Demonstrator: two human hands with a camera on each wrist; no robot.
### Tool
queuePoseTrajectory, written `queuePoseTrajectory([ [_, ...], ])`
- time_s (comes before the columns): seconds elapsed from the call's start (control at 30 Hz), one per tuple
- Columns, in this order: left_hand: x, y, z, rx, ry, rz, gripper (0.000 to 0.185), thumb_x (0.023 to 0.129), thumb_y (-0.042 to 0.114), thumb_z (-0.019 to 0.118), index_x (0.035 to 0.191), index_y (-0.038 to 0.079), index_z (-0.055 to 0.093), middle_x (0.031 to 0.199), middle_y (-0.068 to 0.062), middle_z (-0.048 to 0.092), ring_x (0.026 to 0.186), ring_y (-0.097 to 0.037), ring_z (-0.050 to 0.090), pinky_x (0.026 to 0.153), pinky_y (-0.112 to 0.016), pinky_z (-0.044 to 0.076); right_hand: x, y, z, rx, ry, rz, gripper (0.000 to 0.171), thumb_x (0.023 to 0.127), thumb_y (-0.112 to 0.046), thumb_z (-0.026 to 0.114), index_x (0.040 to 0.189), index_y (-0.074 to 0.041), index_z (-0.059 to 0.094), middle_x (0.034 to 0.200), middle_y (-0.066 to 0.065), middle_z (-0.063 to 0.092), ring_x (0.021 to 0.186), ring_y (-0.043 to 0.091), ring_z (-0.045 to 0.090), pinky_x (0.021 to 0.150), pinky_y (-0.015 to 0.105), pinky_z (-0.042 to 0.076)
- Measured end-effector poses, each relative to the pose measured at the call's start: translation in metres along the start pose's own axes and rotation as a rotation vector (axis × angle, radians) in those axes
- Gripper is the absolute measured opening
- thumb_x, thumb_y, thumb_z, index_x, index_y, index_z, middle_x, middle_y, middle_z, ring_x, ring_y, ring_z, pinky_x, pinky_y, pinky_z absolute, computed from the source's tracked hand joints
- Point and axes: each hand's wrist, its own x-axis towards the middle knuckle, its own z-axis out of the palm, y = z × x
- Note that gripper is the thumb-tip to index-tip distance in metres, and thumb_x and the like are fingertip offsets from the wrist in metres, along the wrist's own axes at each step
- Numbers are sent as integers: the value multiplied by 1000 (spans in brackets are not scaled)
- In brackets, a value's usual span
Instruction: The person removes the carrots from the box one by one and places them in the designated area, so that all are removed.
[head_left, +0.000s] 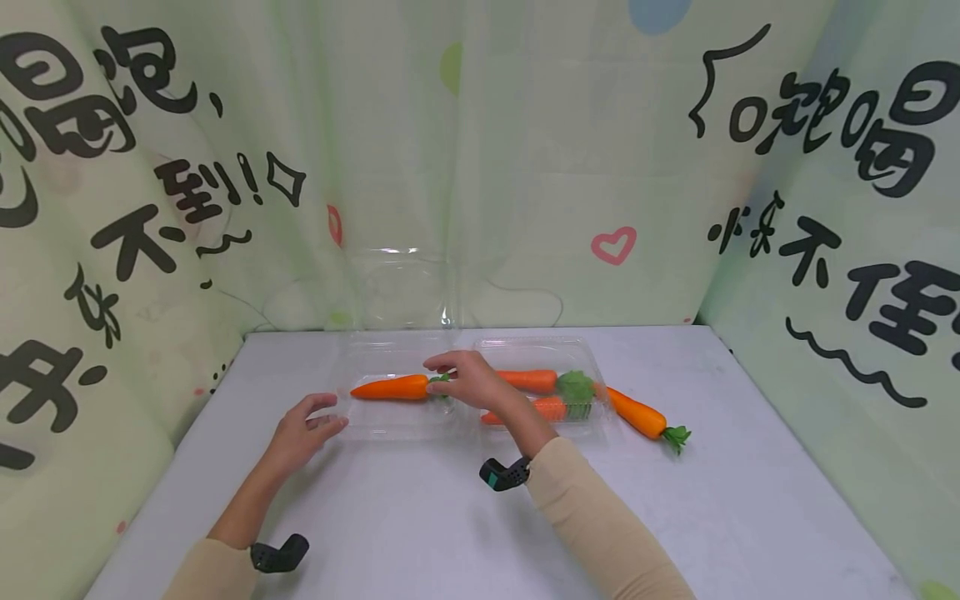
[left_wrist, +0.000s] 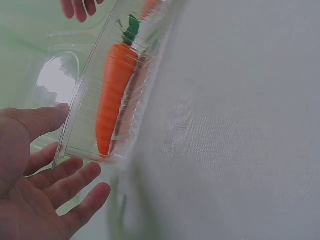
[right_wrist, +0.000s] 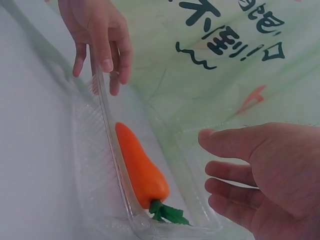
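Note:
An orange carrot with green leaves lies in the left clear plastic box, whose lid stands raised at the back. My left hand is at the box's left end, fingers spread and thumb at the rim; in the left wrist view its fingertips are apart. My right hand hovers over the carrot's leafy end. In the right wrist view this hand is relaxed, holding nothing, beside the carrot.
To the right, another clear plastic box has two carrots in it, partly behind my right arm. A further carrot lies by its right edge, leaves pointing outward. Printed curtains surround the white table at the back and sides.

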Motion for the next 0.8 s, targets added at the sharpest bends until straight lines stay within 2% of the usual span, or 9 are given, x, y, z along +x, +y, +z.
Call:
queuePoseTrajectory([
  [0.8,2,1,-1,16,-2,5,58,87,36,60,133,11,38,140,-15,39,123,-35,47,91,-44,49,-2,0,-1,-2,5,5,42,84,-23,65,124,-13,57,126,9,58,115,25,53,95,34,49],
])
